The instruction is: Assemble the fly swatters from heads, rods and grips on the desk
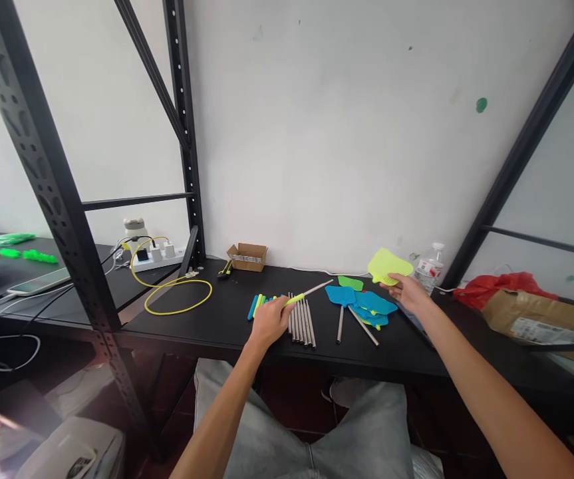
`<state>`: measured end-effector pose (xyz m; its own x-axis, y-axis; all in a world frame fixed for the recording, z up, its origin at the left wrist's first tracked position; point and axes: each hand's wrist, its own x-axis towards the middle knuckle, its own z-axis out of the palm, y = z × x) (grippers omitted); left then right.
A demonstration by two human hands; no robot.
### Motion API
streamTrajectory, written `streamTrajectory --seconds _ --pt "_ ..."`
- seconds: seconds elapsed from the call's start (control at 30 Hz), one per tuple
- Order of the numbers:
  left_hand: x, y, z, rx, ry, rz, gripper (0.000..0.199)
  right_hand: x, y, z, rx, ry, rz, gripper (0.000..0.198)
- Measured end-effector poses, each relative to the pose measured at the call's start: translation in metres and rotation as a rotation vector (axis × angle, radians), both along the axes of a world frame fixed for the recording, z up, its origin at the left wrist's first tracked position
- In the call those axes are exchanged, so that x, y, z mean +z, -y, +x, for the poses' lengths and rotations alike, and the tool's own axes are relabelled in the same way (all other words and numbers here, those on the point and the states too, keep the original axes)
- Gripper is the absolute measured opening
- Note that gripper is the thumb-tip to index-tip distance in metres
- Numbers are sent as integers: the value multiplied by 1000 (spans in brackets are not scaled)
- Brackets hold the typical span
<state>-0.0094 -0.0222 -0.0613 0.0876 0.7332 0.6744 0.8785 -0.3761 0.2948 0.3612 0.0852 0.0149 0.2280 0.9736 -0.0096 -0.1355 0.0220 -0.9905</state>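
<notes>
Pinching a yellow swatter head [389,265] in our right grip [406,291] and a yellow-handled rod [316,287] in our left grip [269,321] above the tabletop [227,316], we face slender metal tubes [302,324], a cardboard box [249,258] and clear plastic bottle [429,269].

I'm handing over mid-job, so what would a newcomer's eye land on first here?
Probably the bright yellow swatter head in the right hand, raised against the pale wall. Next, the blue swatter heads lying on the black tabletop just below it. Then the yellow-gripped metal rod in the left hand, above a row of bare metal rods.
</notes>
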Motion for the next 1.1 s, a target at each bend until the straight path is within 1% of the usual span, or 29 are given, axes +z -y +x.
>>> streamTrajectory --seconds 0.07,0.17,0.27,0.37,0.43,0.53,0.73,0.97,1.1 --pt "0 0 0 -4 0 3 36 6 8 -22 24 -115 77 12" --pt "2 1 0 -7 -3 -6 38 9 21 -60 142 -271 121 8" --pt "3 2 -1 -4 -1 -21 41 3 33 -96 287 -444 113 8" --pt "3 3 -1 4 -5 -25 41 -7 40 -123 346 -578 109 12" --pt "2 3 0 8 -4 -26 41 -12 43 -133 358 -633 112 13" --pt "2 3 0 17 1 -30 42 -14 47 -139 354 -681 118 15" --pt "1 1 -1 14 -9 -47 43 -15 48 -138 340 -696 110 22" --pt "2 2 -1 7 0 -44 44 -16 48 -139 347 -672 151 20" --pt "2 2 -1 -9 4 -46 43 -15 49 -140 327 -663 158 20"
